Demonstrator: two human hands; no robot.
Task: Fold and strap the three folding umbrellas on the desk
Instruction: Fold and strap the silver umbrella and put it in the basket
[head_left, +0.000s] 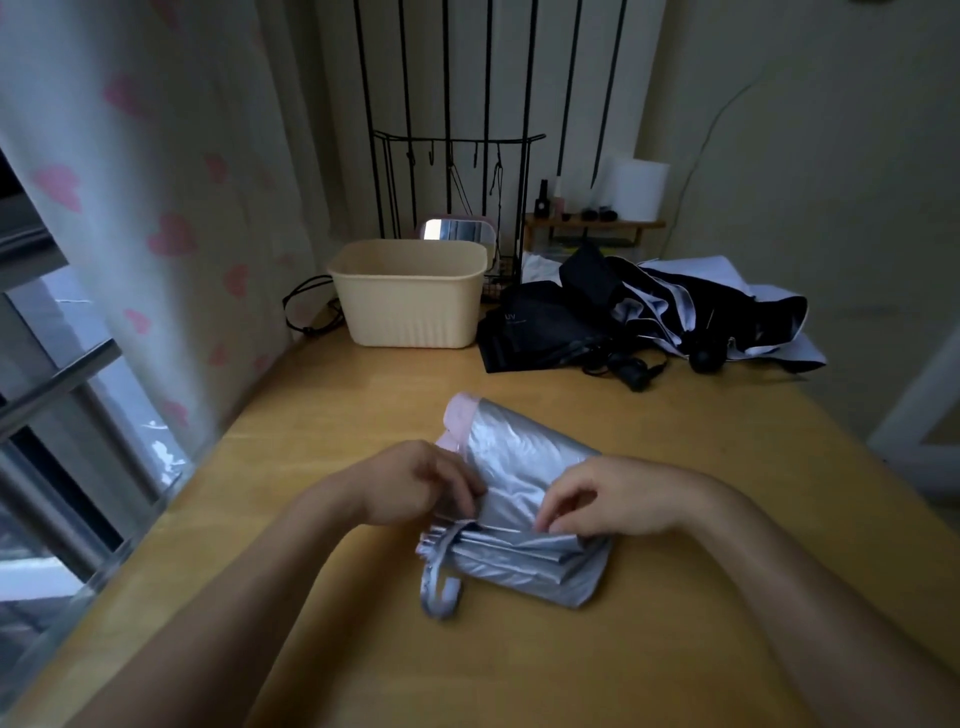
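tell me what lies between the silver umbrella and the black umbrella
Nothing: the head view shows only bare desk between the silver umbrella and the black umbrella.

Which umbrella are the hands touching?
The silver umbrella: left hand and right hand pinch its fabric. The black UV umbrella and the black-and-white umbrella lie untouched behind.

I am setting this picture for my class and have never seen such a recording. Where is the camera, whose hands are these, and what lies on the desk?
There is no machine: one camera on a person's head looks down at their own bare hands. The left hand and right hand pinch a silver umbrella lying on the desk, its strap loose. Behind lie a black umbrella, a black-and-white umbrella and a tub.
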